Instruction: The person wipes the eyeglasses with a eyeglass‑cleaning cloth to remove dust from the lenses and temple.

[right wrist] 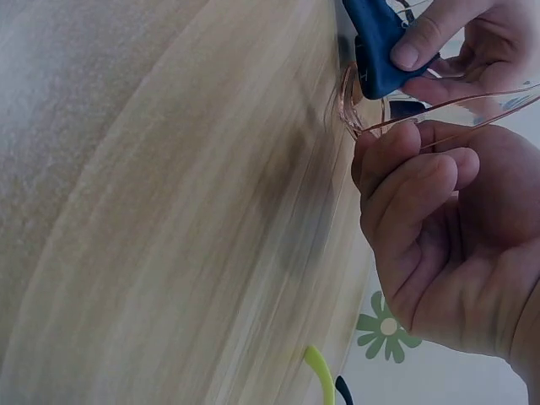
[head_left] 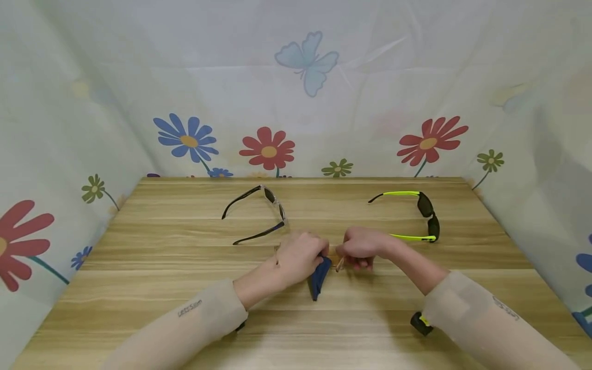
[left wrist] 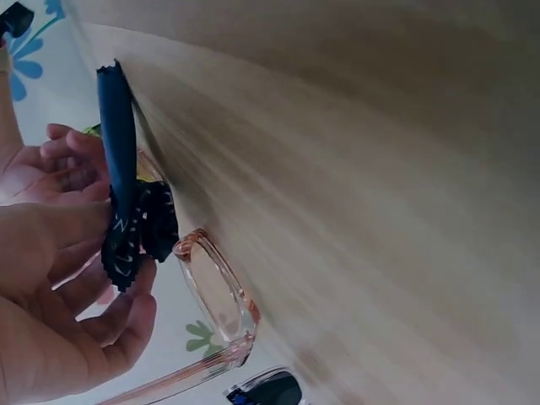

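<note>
Clear pinkish-orange glasses (left wrist: 253,308) are between my two hands, low over the table. My left hand (head_left: 298,259) pinches a dark blue cloth with a zigzag edge (head_left: 320,277) against one lens area, thumb on one side and fingers on the other. Part of that lens is hidden by the cloth. With curled fingers, my right hand (head_left: 363,246) pinches the frame near a hinge, where a thin temple arm (right wrist: 456,103) sticks out. In the left wrist view, the other lens and temple show bare beyond the cloth.
Sunglasses with black temples and a clear front (head_left: 282,211) lie unfolded at the back left. Neon yellow-green sunglasses (head_left: 425,205) lie unfolded at the back right, behind my right forearm. A flowered curtain (head_left: 361,128) hangs along the wooden table's (head_left: 185,257) far edge.
</note>
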### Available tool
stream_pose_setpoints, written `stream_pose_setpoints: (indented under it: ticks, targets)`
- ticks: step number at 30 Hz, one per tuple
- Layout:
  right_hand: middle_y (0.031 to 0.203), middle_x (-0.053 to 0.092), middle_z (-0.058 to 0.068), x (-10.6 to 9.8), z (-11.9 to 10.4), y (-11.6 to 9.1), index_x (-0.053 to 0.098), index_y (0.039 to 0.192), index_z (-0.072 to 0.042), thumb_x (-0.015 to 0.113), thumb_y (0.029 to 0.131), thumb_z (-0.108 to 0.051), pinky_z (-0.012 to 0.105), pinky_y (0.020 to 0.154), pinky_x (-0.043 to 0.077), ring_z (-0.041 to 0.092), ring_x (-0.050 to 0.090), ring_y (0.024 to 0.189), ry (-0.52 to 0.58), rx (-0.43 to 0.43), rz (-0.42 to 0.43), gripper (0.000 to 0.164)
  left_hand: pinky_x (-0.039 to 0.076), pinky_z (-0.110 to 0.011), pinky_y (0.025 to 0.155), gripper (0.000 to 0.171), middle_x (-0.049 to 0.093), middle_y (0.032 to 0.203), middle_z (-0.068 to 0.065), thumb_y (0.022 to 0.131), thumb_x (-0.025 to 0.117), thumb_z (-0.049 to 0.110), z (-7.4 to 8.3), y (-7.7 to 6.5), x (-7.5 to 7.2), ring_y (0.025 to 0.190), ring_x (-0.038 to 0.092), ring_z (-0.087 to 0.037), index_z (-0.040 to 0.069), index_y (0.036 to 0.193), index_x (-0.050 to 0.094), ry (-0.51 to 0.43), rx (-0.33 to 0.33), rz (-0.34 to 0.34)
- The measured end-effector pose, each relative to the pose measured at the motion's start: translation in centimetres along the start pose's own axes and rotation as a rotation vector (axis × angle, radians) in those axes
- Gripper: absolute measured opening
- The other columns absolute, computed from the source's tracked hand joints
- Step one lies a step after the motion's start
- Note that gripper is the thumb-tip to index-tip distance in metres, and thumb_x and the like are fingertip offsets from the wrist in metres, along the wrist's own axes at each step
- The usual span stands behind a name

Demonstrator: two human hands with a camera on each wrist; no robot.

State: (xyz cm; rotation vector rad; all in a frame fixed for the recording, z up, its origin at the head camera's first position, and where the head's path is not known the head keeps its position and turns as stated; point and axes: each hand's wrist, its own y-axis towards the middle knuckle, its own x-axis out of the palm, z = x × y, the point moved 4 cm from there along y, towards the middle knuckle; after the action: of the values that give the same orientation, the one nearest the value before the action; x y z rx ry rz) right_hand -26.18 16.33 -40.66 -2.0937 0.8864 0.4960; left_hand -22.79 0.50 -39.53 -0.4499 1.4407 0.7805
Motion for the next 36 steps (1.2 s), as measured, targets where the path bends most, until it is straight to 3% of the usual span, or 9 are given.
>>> stream_pose_setpoints:
  ticks: [9, 16, 21, 25, 30, 36]
  targets:
    - [0.05, 0.052, 0.002, -0.1, 0.3, 0.2, 0.064, 0.068, -0.002, 0.045, 0.101, -0.016, 0.024, 0.04, 0.044, 0.01, 0.043, 0.039, 0.072, 0.008, -0.024, 0.04, 0.051, -0.031, 0.068, 0.01, 0.069, 0.082, 0.006, 0.092, 0.08, 0.017, 0.3, 0.8, -0.1, 0.076, 0.066, -0.012, 0.018, 0.087, 0.071, 0.031, -0.034, -0.099]
    - [0.054, 0.056, 0.005, -0.3, 0.5, 0.3, 0.062, 0.07, 0.001, 0.041, 0.109, -0.02, 0.027, 0.042, 0.047, 0.012, 0.048, 0.038, 0.101, -0.017, 0.035, 0.05, 0.049, -0.026, 0.06, 0.006, 0.068, 0.084, 0.004, 0.094, 0.077, 0.014, -0.2, 1.1, 0.1, 0.072, 0.062, -0.01, 0.016, 0.09, 0.073, -0.045, -0.06, -0.146]
    - [0.064, 0.062, 0.011, -0.8, 0.3, 0.2, 0.06, 0.088, 0.004, 0.041, 0.108, -0.013, 0.032, 0.047, 0.052, 0.014, 0.053, 0.044, 0.113, -0.1, 0.139, 0.033, 0.048, -0.025, 0.06, 0.008, 0.067, 0.083, 0.005, 0.095, 0.076, 0.013, -0.5, 1.3, 0.1, 0.07, 0.06, -0.01, 0.016, 0.089, 0.072, -0.069, -0.067, -0.18]
    - [0.071, 0.061, 0.013, -0.9, 0.2, -0.2, 0.057, 0.105, 0.006, 0.041, 0.1, 0.001, 0.031, 0.048, 0.045, 0.015, 0.049, 0.047, 0.095, -0.179, 0.146, 0.018, 0.047, -0.024, 0.06, 0.007, 0.065, 0.082, 0.005, 0.096, 0.076, 0.014, -0.7, 1.5, 0.2, 0.07, 0.058, -0.009, 0.014, 0.09, 0.071, -0.085, -0.085, -0.214]
    - [0.081, 0.061, 0.008, -1.1, -0.2, -0.8, 0.062, 0.106, 0.005, 0.054, 0.092, 0.006, 0.03, 0.053, 0.043, 0.014, 0.051, 0.058, -0.02, -0.33, 0.14, 0.017, 0.047, -0.024, 0.061, 0.007, 0.064, 0.083, 0.004, 0.098, 0.073, 0.014, -0.9, 1.6, 0.1, 0.07, 0.057, -0.009, 0.012, 0.091, 0.071, -0.118, -0.104, -0.247]
    - [0.089, 0.065, 0.003, -1.1, -0.4, -1.2, 0.067, 0.105, 0.002, 0.065, 0.093, 0.002, 0.03, 0.066, 0.05, 0.015, 0.061, 0.079, -0.108, -0.464, 0.156, 0.012, 0.047, -0.024, 0.063, 0.013, 0.063, 0.083, 0.004, 0.097, 0.073, 0.013, -1.1, 1.6, 0.1, 0.073, 0.057, -0.009, 0.014, 0.085, 0.069, -0.12, -0.101, -0.261]
